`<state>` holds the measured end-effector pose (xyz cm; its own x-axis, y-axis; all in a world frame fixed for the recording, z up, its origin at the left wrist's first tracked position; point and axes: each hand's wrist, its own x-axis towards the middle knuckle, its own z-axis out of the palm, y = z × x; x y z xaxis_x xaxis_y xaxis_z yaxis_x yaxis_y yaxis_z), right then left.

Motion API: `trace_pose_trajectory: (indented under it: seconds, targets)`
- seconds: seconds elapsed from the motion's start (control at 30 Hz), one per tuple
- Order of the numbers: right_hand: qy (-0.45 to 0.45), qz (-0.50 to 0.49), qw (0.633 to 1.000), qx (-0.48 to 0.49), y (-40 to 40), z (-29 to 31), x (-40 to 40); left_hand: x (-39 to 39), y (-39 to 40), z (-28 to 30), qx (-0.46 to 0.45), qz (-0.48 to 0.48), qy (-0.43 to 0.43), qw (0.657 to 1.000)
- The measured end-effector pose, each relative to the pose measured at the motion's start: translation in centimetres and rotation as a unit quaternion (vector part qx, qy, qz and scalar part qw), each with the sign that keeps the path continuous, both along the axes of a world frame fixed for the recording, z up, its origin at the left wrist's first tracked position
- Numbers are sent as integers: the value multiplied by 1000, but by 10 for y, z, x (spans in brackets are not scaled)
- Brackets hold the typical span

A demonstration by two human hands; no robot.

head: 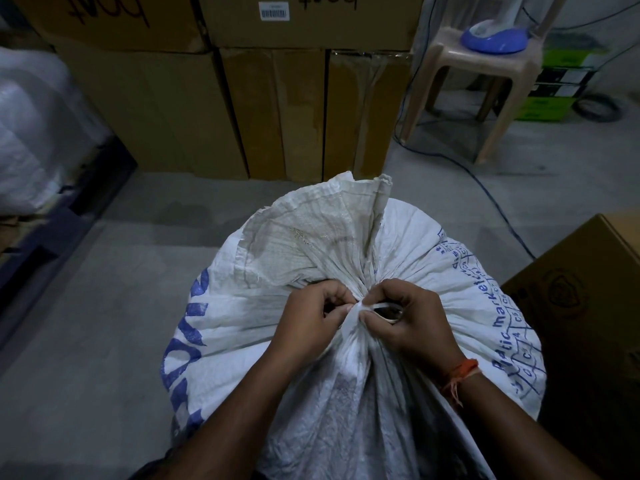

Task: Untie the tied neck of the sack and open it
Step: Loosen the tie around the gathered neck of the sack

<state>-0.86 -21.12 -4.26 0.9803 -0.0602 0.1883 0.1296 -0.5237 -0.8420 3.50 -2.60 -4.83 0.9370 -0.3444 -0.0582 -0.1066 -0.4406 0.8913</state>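
A full white woven sack [450, 271] with blue print stands on the floor right in front of me. Its neck is gathered and tied at the knot [358, 308], and the loose mouth flap [322, 233] fans out beyond it. My left hand [311, 320] pinches the bunched fabric on the left of the knot. On the right side, my right hand [408, 323] grips a white tie strip [384, 308] that loops out from the knot. An orange thread is around my right wrist.
Stacked cardboard boxes [221, 105] stand behind the sack. A beige plastic chair [481, 74] holding a blue object is at the back right, with a blue cable [485, 192] along the floor. Another box [585, 306] is close on the right. White bags [31, 133] sit at left.
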Motion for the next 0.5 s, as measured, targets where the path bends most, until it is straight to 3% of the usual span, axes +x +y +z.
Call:
trace_pose_trajectory:
  seconds: [0.5]
  targets:
    - [-8,-4,1000,-16,2,1,-1,-3,-3,-6,-17,5,10,1000]
